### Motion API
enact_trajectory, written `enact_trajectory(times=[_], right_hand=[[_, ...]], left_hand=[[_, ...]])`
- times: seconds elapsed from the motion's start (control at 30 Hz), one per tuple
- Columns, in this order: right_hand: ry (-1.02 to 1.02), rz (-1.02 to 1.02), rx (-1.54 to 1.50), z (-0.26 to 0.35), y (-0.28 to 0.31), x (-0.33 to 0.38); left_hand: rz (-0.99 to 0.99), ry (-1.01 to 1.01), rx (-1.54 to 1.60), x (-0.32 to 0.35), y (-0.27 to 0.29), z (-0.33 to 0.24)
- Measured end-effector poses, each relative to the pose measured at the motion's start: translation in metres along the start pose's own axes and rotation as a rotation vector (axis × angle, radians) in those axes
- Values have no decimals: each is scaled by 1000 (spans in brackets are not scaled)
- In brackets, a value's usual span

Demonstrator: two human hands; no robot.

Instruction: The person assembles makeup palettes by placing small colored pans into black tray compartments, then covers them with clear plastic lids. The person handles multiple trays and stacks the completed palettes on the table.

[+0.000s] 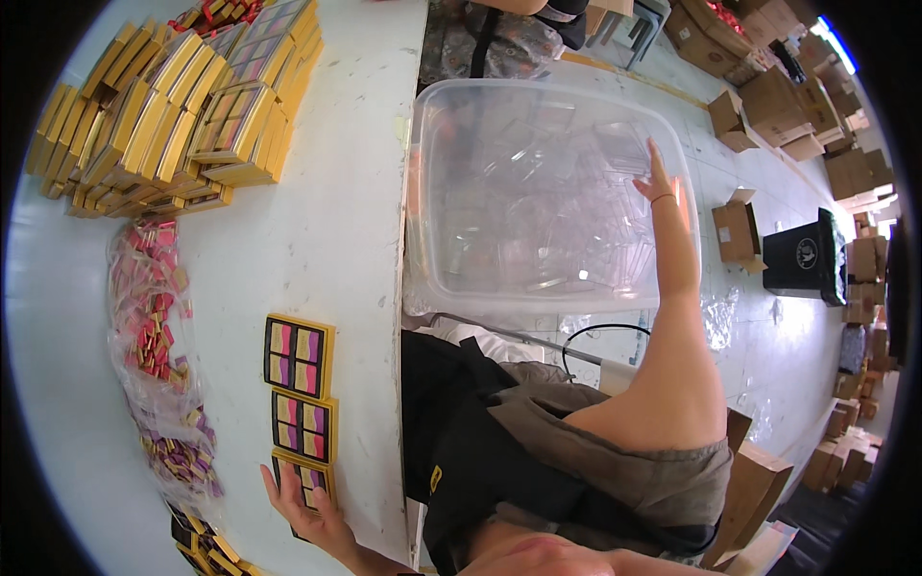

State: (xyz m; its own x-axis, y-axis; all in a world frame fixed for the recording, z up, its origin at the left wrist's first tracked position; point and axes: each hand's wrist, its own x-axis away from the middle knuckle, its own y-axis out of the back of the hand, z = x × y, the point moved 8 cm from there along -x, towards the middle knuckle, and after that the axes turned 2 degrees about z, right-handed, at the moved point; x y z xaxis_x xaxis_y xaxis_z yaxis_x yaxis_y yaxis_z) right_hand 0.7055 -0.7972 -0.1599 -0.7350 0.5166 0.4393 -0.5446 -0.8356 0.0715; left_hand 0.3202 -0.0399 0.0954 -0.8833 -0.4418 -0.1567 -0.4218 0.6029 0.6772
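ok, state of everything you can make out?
Left hand: over third box, grip unclear
Right hand: open, at clear bin
Clear bin: lidless, holding clear plastic pieces
Third box: partly hidden
Other two boxes: face up, compartments filled
Gold boxes: stacked
Carton beside black bin: flaps open

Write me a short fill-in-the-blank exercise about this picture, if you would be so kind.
1. The left hand is at the lowest palette in a row of ____ on the table.
2. A dark cross divides the top palette of that row into ____ sections.
3. The right hand is beside the rim of the translucent tub, with its fingers ____.
4. The rubbish bin is coloured ____.

Missing words: three; four; spread; black.
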Motion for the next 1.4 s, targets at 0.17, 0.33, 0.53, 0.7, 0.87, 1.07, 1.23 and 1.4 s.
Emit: enact_trajectory(times=[0.17,0.33,0.53,0.7,0.87,1.07,1.23,1.4], right_hand=[[-169,-145,-100,-26,9,-6],[-162,-170,110,-12,-16,10],[-13,-404,-122,-39,16,-54],[206,-371,154,-1,-23,27],[273,-567,395,7,-12,15],[87,-474,63,-28,8,-10],[131,-164,-99,-29,-16,46],[94,370,-126,-8,-56,106]], left_hand=[[-4,20,2,-8,-9,-1],[-1,-26,-44,-11,-19,-10],[-7,-12,-34,-11,-17,-4],[-48,26,-32,1,-14,3],[-33,13,-42,-3,-18,4],[-49,1,-44,-5,-12,6],[-81,5,-77,3,-8,4],[-70,-13,-9,7,-16,4]])
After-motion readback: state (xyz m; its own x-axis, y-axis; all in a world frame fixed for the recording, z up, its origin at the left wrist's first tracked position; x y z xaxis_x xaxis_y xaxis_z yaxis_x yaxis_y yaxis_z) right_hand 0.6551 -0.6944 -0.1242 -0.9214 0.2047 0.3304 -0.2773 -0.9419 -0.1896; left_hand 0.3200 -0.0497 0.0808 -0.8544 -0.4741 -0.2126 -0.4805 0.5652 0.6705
